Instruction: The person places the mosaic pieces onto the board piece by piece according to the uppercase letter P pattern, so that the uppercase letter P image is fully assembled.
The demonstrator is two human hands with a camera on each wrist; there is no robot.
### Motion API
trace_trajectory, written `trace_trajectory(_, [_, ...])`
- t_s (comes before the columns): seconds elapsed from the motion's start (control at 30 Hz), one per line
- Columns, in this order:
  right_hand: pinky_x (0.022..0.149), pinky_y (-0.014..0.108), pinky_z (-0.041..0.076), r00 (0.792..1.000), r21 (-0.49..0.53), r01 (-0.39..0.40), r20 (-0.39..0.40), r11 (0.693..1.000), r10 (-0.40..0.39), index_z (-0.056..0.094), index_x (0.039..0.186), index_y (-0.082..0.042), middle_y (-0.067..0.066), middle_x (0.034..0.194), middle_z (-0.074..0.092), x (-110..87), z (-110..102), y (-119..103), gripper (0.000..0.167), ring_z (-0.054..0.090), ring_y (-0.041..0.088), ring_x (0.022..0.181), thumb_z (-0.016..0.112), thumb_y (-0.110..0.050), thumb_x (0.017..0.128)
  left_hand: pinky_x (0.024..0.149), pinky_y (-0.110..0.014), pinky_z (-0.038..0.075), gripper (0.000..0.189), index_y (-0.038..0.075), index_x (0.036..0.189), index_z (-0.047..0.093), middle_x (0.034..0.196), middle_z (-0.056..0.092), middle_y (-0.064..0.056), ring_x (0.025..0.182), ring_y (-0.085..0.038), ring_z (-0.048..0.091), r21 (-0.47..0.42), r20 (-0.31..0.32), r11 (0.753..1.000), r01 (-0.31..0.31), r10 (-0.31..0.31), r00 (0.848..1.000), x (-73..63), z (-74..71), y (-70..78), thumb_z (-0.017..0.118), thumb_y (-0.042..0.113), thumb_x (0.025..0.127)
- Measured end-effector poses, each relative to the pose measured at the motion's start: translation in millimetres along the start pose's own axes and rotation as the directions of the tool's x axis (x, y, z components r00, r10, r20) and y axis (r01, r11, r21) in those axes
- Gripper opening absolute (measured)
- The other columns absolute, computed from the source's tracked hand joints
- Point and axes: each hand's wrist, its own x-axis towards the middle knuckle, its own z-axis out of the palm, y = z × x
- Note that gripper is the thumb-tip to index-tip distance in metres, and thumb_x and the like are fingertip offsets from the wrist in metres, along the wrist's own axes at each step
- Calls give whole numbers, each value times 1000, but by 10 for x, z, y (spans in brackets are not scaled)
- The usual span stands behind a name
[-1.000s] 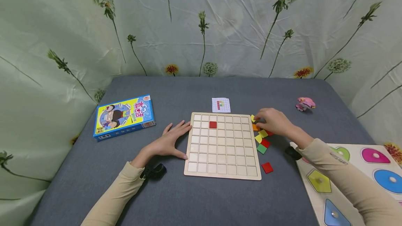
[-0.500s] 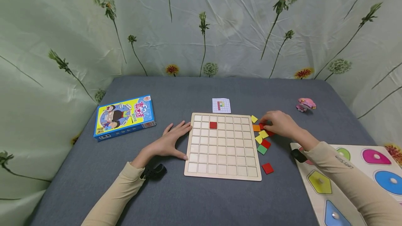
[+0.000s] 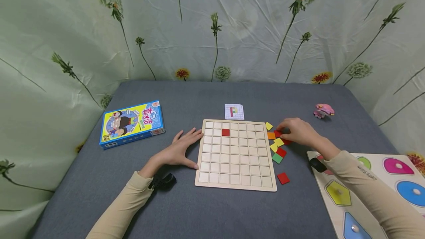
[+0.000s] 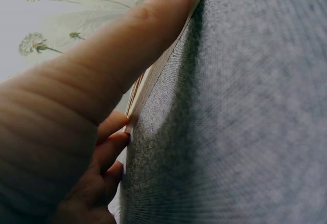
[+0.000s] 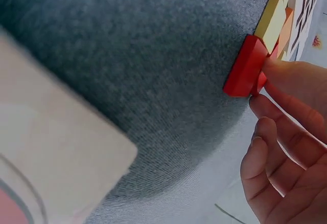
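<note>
A wooden grid board (image 3: 229,168) lies on the grey table, with one red square tile (image 3: 225,132) set in its second row. My left hand (image 3: 179,150) rests along the board's left edge, fingers spread and thumb out straight; the left wrist view shows the thumb and fingertips against the rim. Right of the board, my right hand (image 3: 299,132) reaches into a cluster of loose tiles. Its thumb and index finger pinch a red tile (image 5: 260,84), partly hidden behind another red tile (image 5: 245,68). Yellow tiles (image 3: 279,142), an orange tile (image 3: 271,135) and a green tile (image 3: 277,158) lie close by.
A small card with a coloured grid pattern (image 3: 234,111) lies beyond the board. A blue and yellow box (image 3: 131,123) is at left, a pink toy (image 3: 323,110) at back right. A shape puzzle board (image 3: 322,191) lies under the right forearm. One red tile (image 3: 283,178) sits apart.
My right hand has moved slightly right and toward me, from the yellow and orange tiles to the red ones, uncovering the far yellow tile. The left hand has stayed in place.
</note>
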Motion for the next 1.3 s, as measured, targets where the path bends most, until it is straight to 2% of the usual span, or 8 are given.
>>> trace_trajectory(0.27, [72,39,52,999,1,39,1,999,-39,71,99,-3,10,93,68,23,3,-21,22,59,19,81,71,-9,78,113,-60,-4,105,11,150,24,158,19,-8,149,-32,6,-1,-4,1000,1,-1,1000,-18,11,-10,81,44,68])
trace_trajectory(0.47, [73,41,53,999,-8,27,22,1000,-27,71,99,-4,11,95,69,46,-31,-39,22,61,23,85,72,-10,78,113,-60,-3,105,12,150,24,158,19,-8,149,-31,6,10,-10,1000,2,-2,1000,-29,28,-17,80,46,68])
trace_trajectory(0.73, [70,38,53,999,-36,20,28,999,-19,72,98,-4,11,95,70,45,-53,-28,22,60,20,82,73,-11,77,113,-60,-3,104,11,149,24,158,19,-8,148,-32,6,8,-7,1000,-7,7,1000,-17,29,-3,80,44,68])
trace_trajectory(1.03, [65,34,52,1000,-41,9,-9,999,-9,72,97,-5,9,91,69,27,-54,-52,22,58,17,78,74,-13,77,113,-60,-3,104,12,150,24,158,19,-8,148,-32,6,7,-2,1000,-2,2,1000,-7,8,-1,81,44,68])
trace_trajectory(1.3, [57,24,43,997,-54,30,-70,998,-34,72,98,-7,6,87,66,25,-25,-125,23,51,12,69,74,-16,77,114,-59,-4,104,12,150,24,159,19,-8,149,-31,6,9,1,1000,1,-1,1000,-2,4,-5,80,44,68])
